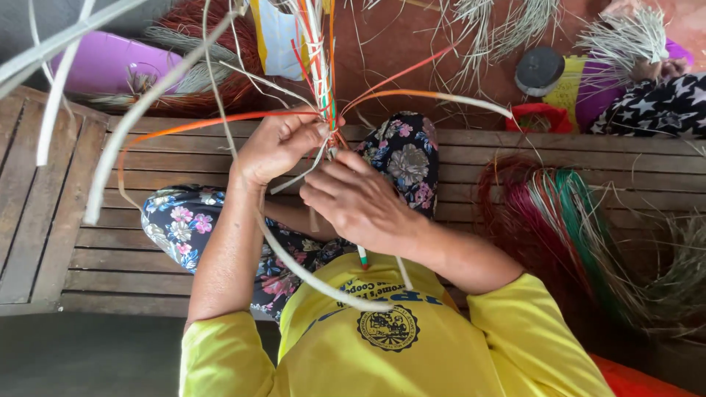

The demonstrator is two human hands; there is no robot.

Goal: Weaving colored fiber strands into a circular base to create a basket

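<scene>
A bundle of thin weaving strips [321, 66], white, orange, red and green, rises from between my hands and fans outward. My left hand [276, 147] pinches the bundle at its base, fingers curled round the strips. Just below and to the right, my right hand [360, 202] is closed on the lower ends of the same strips, its back facing the camera. Long white strips [110, 158] and orange strips [412, 94] arc away to both sides. My knees in flowered cloth [404, 158] lie under the work. What my fingers hide of the woven part I cannot see.
I sit on a slatted wooden bench [59, 220]. A heap of red, pink and green strips [551, 213] lies at the right. A purple basin [110, 62] sits at the upper left. Another person in star-patterned cloth [654, 103] handles pale strips at the upper right, near a black lid [539, 70].
</scene>
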